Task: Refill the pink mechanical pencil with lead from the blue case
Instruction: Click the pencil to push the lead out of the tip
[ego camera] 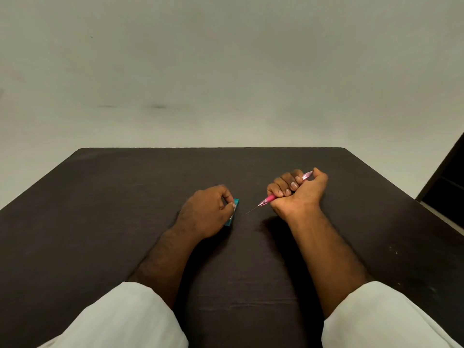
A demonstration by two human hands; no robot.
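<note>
My right hand (pixel 298 190) is closed in a fist around the pink mechanical pencil (pixel 270 197), thumb at its upper end. The pencil's tip points down and left, and a thin lead (pixel 251 210) sticks out of it toward the blue case. My left hand (pixel 206 212) rests on the table with its fingertips pinched on the blue lead case (pixel 232 214), which lies on the dark tabletop mostly hidden under the hand. A small gap separates the lead's end from the case.
The dark brown table (pixel 125 209) ends at a far edge against a pale wall (pixel 226 71). A dark doorway or cabinet (pixel 447 182) stands at the right. White sleeves cover both forearms near the bottom.
</note>
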